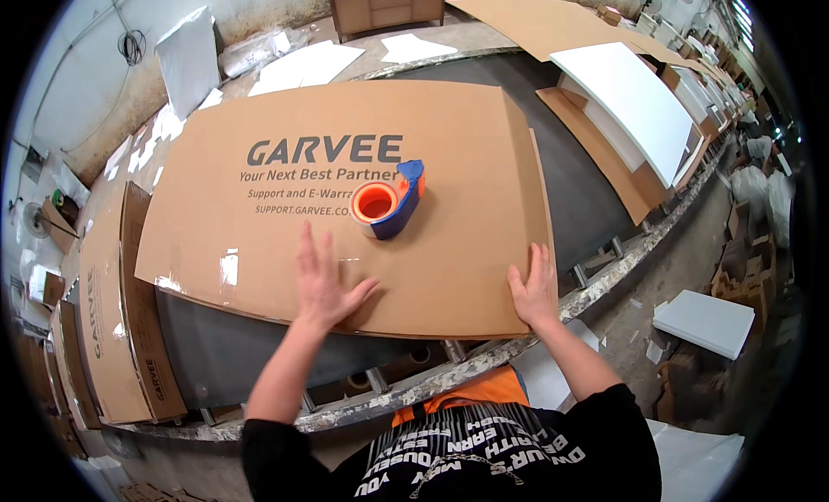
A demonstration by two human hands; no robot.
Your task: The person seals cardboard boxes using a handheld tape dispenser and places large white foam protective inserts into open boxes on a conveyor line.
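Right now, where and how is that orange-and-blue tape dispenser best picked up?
Probably by the blue outer side of the tape dispenser, coming from the right: that side stands exposed above the carton, while the open orange ring faces up.

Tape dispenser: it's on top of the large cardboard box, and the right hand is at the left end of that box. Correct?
Not quite: the right hand is at the right end of the large cardboard box, as the head view shows. The tape dispenser is on top of it, as you say.
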